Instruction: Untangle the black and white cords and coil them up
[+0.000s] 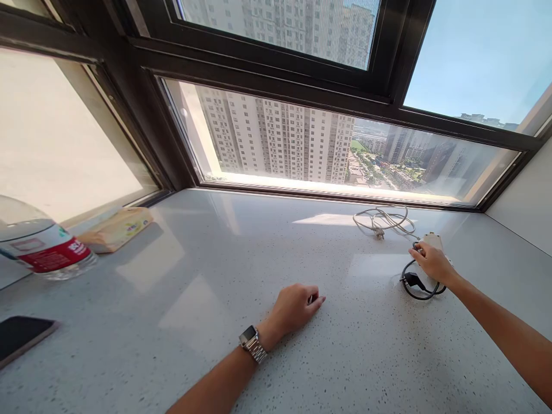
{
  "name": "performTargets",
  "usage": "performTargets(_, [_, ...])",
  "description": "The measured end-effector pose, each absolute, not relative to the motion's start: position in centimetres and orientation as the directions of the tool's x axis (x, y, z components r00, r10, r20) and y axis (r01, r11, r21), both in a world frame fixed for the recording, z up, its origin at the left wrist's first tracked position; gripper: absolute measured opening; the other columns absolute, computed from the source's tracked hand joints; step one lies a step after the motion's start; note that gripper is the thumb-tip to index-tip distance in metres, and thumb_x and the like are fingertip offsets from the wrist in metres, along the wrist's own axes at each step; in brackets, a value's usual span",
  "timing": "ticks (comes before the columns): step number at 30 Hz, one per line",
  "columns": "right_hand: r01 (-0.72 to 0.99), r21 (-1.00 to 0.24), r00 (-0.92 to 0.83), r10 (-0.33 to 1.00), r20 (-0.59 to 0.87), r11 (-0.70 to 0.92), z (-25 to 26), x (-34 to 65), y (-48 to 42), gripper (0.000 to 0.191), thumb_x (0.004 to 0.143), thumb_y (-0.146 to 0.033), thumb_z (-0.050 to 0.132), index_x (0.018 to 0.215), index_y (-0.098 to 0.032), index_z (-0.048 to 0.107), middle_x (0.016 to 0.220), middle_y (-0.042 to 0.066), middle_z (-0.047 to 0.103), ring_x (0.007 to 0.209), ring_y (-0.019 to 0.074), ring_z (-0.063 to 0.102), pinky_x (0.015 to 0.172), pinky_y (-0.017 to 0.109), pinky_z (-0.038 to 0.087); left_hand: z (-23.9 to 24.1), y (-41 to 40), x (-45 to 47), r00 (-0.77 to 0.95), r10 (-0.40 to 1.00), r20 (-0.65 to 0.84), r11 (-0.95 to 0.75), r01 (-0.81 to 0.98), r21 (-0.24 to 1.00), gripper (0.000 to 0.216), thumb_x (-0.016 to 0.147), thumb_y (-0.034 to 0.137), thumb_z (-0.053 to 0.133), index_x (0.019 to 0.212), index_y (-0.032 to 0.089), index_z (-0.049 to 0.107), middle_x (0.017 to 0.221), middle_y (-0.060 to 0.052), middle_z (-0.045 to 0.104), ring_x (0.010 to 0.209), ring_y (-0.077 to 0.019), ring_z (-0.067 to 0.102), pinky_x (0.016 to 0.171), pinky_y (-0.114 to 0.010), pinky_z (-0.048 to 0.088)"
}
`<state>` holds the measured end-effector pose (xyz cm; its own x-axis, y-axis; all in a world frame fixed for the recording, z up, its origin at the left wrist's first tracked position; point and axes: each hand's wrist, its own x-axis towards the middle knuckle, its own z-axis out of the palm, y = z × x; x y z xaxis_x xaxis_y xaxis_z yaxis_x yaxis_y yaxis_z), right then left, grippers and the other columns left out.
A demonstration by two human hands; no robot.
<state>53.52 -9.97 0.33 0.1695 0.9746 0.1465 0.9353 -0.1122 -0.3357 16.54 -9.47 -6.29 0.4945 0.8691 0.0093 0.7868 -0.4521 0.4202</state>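
My left hand rests on the speckled white counter near its middle, fingers curled in, with nothing visible in it and a metal-banded watch on the wrist. At the right, my right hand is closed on a black power cord, fingers over a white power strip. The cord loops below the hand, and its black plug lies at the loop's left side. My hand covers much of the strip. A pale cable with its own plug lies coiled just behind.
At the left stand a large clear bottle with a red label and a soft tissue pack. A dark phone lies at the left edge. Dark-framed windows border the counter at the back; a white wall closes the right.
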Motion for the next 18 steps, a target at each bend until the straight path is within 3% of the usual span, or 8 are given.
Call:
performTargets(4, [0.961, -0.275, 0.057, 0.985, 0.161, -0.011, 0.5, 54.4, -10.4, 0.034, 0.086, -0.053, 0.042, 0.080, -0.020, 0.052, 0.065, 0.004, 0.060, 0.052, 0.0174, 0.052, 0.048, 0.027, 0.035, -6.5, -9.4, 16.5, 0.507, 0.862, 0.018, -0.464, 0.772, 0.434, 0.042, 0.088, 0.046, 0.039, 0.066, 0.016, 0.058, 0.057, -0.003, 0.055, 0.053, -0.0121, 0.043, 0.054, -0.024, 0.026])
performTargets(7, [0.979, -0.127, -0.148, 0.984, 0.103, 0.161, 0.1, 54.3, -11.9, 0.033, 0.081, -0.053, 0.054, 0.082, -0.020, 0.055, 0.083, 0.007, 0.063, 0.070, 0.0210, 0.059, 0.058, 0.030, 0.045, -6.6, -9.4, 16.5, 0.500, 0.866, 0.014, -0.455, 0.776, 0.437, 0.041, 0.088, 0.046, 0.041, 0.066, 0.016, 0.058, 0.059, -0.003, 0.057, 0.054, -0.0127, 0.045, 0.054, -0.025, 0.026])
performTargets(10, [0.925, 0.114, -0.372, 0.925, 0.080, 0.363, -1.1, 54.3, -13.5, 0.038, 0.074, -0.042, 0.064, 0.105, -0.020, 0.058, 0.115, 0.012, 0.060, 0.103, 0.0294, 0.057, 0.083, 0.041, 0.047, -6.5, -9.5, 16.5, 0.493, 0.870, 0.012, -0.451, 0.785, 0.425, 0.039, 0.087, 0.045, 0.043, 0.066, 0.016, 0.059, 0.059, -0.003, 0.058, 0.055, -0.0131, 0.046, 0.054, -0.025, 0.026])
performTargets(13, [0.803, 0.314, -0.540, 0.841, 0.024, 0.507, -2.8, 54.7, -14.3, 0.064, 0.065, -0.028, 0.071, 0.126, -0.021, 0.052, 0.138, 0.014, 0.047, 0.125, 0.0348, 0.043, 0.102, 0.049, 0.035, -6.3, -9.5, 16.6, 0.493, 0.870, 0.010, -0.452, 0.789, 0.416, 0.040, 0.088, 0.045, 0.042, 0.066, 0.016, 0.059, 0.059, -0.003, 0.057, 0.055, -0.0129, 0.046, 0.054, -0.024, 0.026])
performTargets(15, [0.755, 0.378, -0.573, 0.820, -0.018, 0.536, -3.6, 54.9, -14.3, 0.071, 0.061, -0.020, 0.072, 0.129, -0.019, 0.050, 0.140, 0.014, 0.045, 0.128, 0.0354, 0.039, 0.104, 0.050, 0.033, -6.2, -9.5, 16.6, 0.491, 0.871, 0.010, -0.453, 0.795, 0.404, 0.040, 0.088, 0.044, 0.041, 0.066, 0.016, 0.059, 0.058, -0.003, 0.056, 0.055, -0.0130, 0.045, 0.054, -0.024, 0.025])
performTargets(18, [0.743, 0.384, -0.569, 0.819, -0.071, 0.549, -3.9, 54.7, -13.9, 0.064, 0.064, -0.010, 0.065, 0.126, -0.017, 0.052, 0.134, 0.014, 0.051, 0.120, 0.0314, 0.048, 0.096, 0.044, 0.041, -6.3, -9.5, 16.6, 0.490, 0.872, 0.014, -0.456, 0.800, 0.390, 0.039, 0.087, 0.044, 0.041, 0.066, 0.016, 0.059, 0.057, -0.003, 0.055, 0.055, -0.0128, 0.044, 0.054, -0.025, 0.024])
